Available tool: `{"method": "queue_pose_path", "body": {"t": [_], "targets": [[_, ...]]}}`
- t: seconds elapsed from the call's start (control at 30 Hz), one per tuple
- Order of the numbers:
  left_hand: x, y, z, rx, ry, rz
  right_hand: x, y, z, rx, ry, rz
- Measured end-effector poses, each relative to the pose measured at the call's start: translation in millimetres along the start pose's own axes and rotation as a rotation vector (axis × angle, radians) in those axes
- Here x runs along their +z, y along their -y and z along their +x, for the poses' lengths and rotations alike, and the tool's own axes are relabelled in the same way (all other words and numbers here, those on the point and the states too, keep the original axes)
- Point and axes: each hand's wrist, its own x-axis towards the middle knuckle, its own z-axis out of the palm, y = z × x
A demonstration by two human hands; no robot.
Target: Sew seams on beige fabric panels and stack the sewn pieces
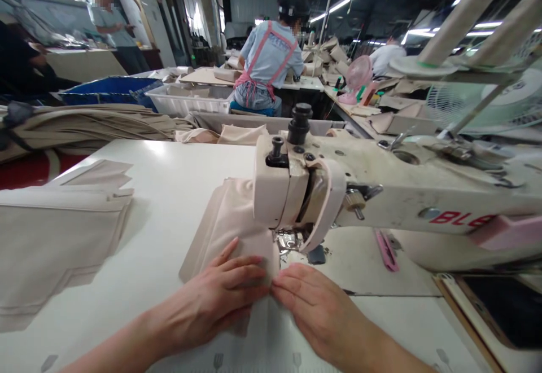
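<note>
A beige fabric piece [237,232] lies in layers on the white sewing table, its right edge running under the presser foot of the sewing machine [292,192]. My left hand [215,294] rests flat on this fabric, fingers spread, left of the foot. Just in front of the needle area, my right hand [315,305] has its fingers pressed together at the fabric's right edge; its thumb is hidden beneath. The two hands' fingertips nearly meet. Machine parts partly cover the needle and the presser foot [288,241].
Stacked beige panels [55,243] lie at the left of the table. A pink thread snipper [386,250] sits on the machine bed, with a phone [503,305] at the right edge. Thread cones [459,26] stand behind. A person in a pink apron [266,62] sits ahead.
</note>
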Motion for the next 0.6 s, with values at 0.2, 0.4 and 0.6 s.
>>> {"method": "queue_pose_path", "body": {"t": [0.2,0.4,0.6], "targets": [[-4.6,18,14,-0.046,-0.04,-0.033,6,-9,5,0.092,-0.032,0.013],[-10.2,31,29,-0.102,-0.112,-0.079,9,-8,4,0.159,-0.033,-0.03],[-2.8,49,38,-0.257,-0.212,0.004,10,-7,-1,0.214,-0.058,0.099]]}}
